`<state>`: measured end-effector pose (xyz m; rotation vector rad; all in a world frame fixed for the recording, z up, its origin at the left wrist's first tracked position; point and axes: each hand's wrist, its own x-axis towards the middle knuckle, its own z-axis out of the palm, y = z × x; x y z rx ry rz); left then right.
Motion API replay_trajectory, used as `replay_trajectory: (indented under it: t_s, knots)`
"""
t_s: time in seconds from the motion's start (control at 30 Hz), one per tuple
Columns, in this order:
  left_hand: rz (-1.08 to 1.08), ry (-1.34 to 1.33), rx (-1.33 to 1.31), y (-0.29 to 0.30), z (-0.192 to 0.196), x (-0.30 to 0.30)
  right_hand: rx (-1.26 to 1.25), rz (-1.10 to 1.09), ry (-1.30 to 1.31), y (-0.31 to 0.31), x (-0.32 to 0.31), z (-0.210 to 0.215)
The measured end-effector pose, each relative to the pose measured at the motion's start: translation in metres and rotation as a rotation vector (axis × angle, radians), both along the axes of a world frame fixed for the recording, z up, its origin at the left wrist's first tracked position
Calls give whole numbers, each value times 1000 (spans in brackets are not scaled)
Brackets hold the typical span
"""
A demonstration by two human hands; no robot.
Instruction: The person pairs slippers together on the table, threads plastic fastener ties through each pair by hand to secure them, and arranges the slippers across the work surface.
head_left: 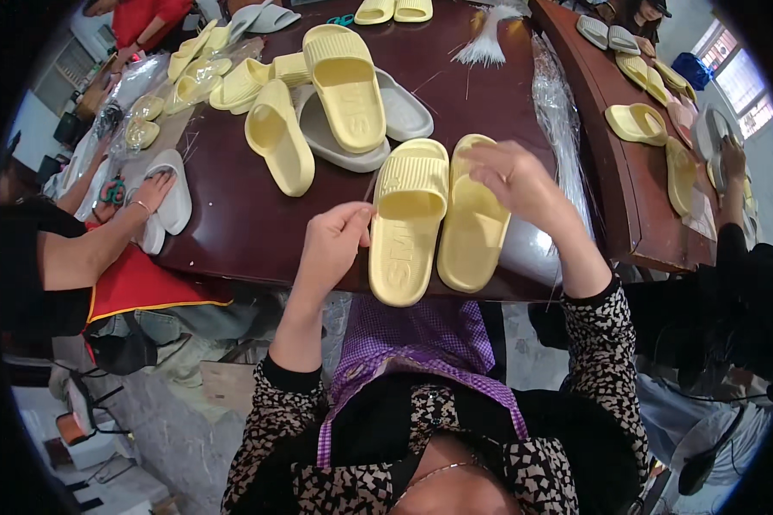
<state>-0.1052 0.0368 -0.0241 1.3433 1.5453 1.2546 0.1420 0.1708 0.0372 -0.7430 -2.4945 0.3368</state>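
Two pale yellow slide sandals lie side by side at the near edge of a dark brown table [240,232]. My left hand [333,245] is pinched shut at the left rim of the left sandal [406,225], fingertips touching it. My right hand [514,176] rests on top of the right sandal [471,233], fingers curled over its strap. Whether either hand pinches a thread or tag is too small to tell.
More yellow and grey sandals [345,94] lie further back on the table. A person on the left presses a hand [150,193] on a white sandal [173,193]. Clear plastic bags [561,112] lie on the right. A second table [636,197] carries more sandals.
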Motion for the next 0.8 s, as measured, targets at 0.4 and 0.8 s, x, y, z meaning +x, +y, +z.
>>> replay_trajectory:
  t_s: [0.4,0.8]
  knots:
    - [-201,-274,-68,15,32,65,-704,121,415,-36,-34,-5]
    - [-245,884,553,-25,58,33,-731,-177,510,-38,54,26]
